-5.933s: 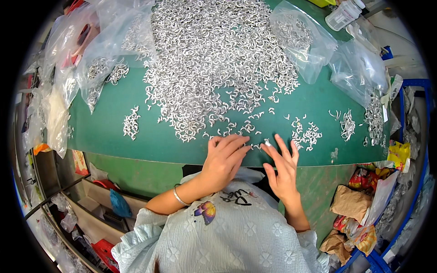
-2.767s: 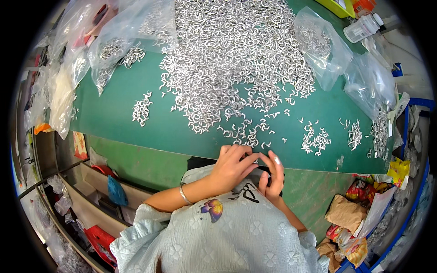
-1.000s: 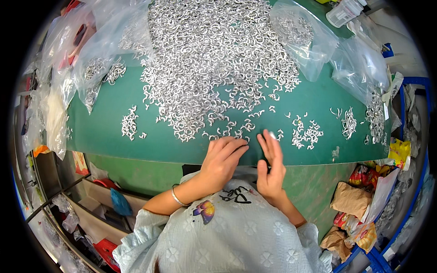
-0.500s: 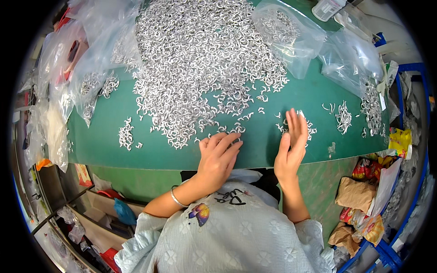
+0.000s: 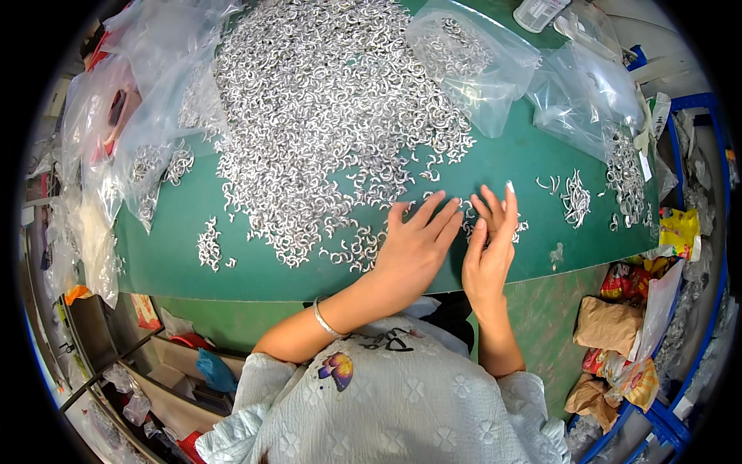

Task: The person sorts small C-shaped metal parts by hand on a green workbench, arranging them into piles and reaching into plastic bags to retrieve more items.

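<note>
A wide heap of small silvery curved metal pieces [image 5: 332, 100] covers much of the green tabletop [image 5: 294, 284]. At the heap's near right edge my left hand [image 5: 417, 243] lies palm down, fingers stretched forward; whether pieces are under it is hidden. Just beside it, my right hand [image 5: 490, 251] stands on its side with the palm turned left and fingers extended and apart. A few pieces show between the two sets of fingertips. Behind my right hand a small cluster of pieces [image 5: 522, 226] is partly covered. Neither hand grips anything that I can see.
Clear plastic bags holding pieces lie at the back right [image 5: 483, 66] and left [image 5: 147, 166]. Small separate piles sit at left [image 5: 209, 246] and right [image 5: 576, 201], with a larger one [image 5: 627, 182] by the right edge. A white container [image 5: 539, 11] stands far right.
My left hand has moved right and forward from the heap's near edge, and its fingers have straightened. It is now close to my right hand, which has shifted little. The view has shifted slightly.
</note>
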Motion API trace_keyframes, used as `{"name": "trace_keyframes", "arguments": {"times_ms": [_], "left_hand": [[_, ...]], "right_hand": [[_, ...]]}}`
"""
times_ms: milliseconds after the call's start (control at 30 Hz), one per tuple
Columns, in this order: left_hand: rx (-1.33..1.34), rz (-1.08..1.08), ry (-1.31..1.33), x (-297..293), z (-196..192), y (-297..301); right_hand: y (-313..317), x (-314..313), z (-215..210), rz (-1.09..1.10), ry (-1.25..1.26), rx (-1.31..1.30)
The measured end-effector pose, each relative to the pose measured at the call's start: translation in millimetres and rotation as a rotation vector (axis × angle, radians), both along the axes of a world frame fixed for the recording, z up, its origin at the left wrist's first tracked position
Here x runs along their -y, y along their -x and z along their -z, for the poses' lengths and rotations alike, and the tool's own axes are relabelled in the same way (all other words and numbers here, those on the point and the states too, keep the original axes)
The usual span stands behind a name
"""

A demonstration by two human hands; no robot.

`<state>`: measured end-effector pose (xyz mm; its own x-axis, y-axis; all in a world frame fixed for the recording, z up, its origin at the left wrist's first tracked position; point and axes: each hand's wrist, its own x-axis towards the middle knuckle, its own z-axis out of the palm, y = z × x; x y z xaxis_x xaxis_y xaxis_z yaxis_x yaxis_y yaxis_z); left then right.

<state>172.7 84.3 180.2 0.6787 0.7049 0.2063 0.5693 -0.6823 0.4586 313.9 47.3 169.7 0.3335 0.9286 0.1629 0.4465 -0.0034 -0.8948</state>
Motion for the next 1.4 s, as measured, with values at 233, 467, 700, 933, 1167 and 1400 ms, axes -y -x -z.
{"name": "trace_keyframes", "arguments": {"times_ms": [233, 467, 700, 933, 1167, 1400], "left_hand": [[-0.052, 0.014, 0.040, 0.6, 1.1, 5.9], [-0.061, -0.005, 0.044, -0.1, -1.1, 7.9], [0.035, -0.021, 0.056, 6.9, 1.8, 20.0], [0.053, 0.029, 0.080, 7.6, 3.0, 15.3], [0.145, 0.015, 0.089, 13.7, 1.3, 31.4], [0.218, -0.093, 0.146, 15.8, 3.8, 37.3]], "right_hand": [[-7.1, 3.6, -6.5, 0.008, 0.060, -0.095], [4.8, 3.0, 0.7, -0.164, 0.016, -0.068], [-3.6, 9.8, -0.6, -0.038, -0.029, 0.103], [12.3, 10.1, 4.9, -0.170, -0.022, 0.074], [14.2, 14.1, -1.9, -0.123, 0.011, 0.029], [20.4, 23.8, 4.2, -0.262, -0.050, 0.088]]}}
